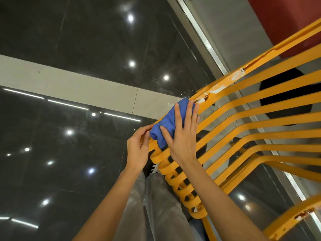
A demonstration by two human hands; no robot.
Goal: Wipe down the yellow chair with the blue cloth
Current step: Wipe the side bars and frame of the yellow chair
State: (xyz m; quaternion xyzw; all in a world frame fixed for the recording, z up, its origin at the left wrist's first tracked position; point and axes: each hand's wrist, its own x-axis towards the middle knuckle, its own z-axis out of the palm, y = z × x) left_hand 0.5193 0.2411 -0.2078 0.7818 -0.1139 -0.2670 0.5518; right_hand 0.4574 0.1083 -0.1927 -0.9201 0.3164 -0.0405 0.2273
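Note:
The yellow chair (pixel 243 119) is made of curved metal slats and fills the right half of the view. Its top rail has white, chipped patches with rust spots. The blue cloth (pixel 167 122) is bunched on that top rail near the chair's left corner. My right hand (pixel 182 134) lies flat on the cloth with straight, spread fingers, pressing it onto the rail. My left hand (pixel 138 150) grips the rail's corner just left of the cloth, fingers curled round the edge.
The floor is glossy dark tile with a pale stripe (pixel 69 84) and ceiling-light reflections. A metal threshold strip (pixel 205 40) runs diagonally behind the chair. A dark red block (pixel 286 20) stands at top right. My grey trousers (pixel 156 206) and a shoe show below.

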